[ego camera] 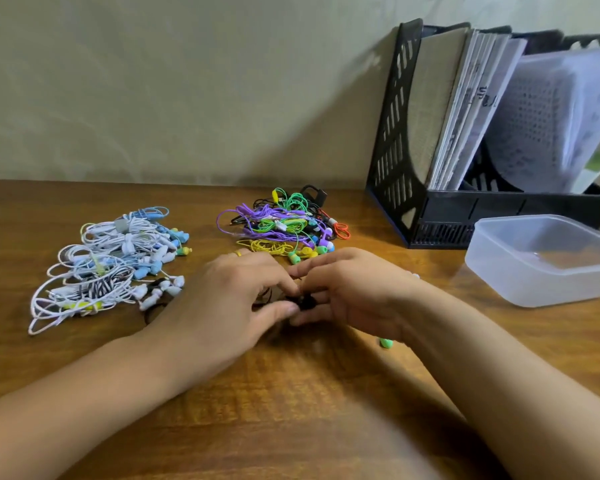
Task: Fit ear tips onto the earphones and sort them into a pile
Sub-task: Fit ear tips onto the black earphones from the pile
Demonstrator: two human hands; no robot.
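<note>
On the brown wooden worktop (291, 393), the left hand (229, 306) and right hand (354, 296) meet, both pinching a small black earphone (305, 302), probably to seat its tip. Beyond them lie two piles, the white-and-blue corded earphones (111, 265) past the left hand and the purple, green and yellow corded earphones (281, 223) straight ahead, seemingly sorted apart by colour.

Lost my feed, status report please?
Left hand and right hand both pinch small black earphone. Nothing obstructing.

Soft, even indoor light, faint shadows under the blurred hands (302, 299), wide-angle bending at the edges.
</note>
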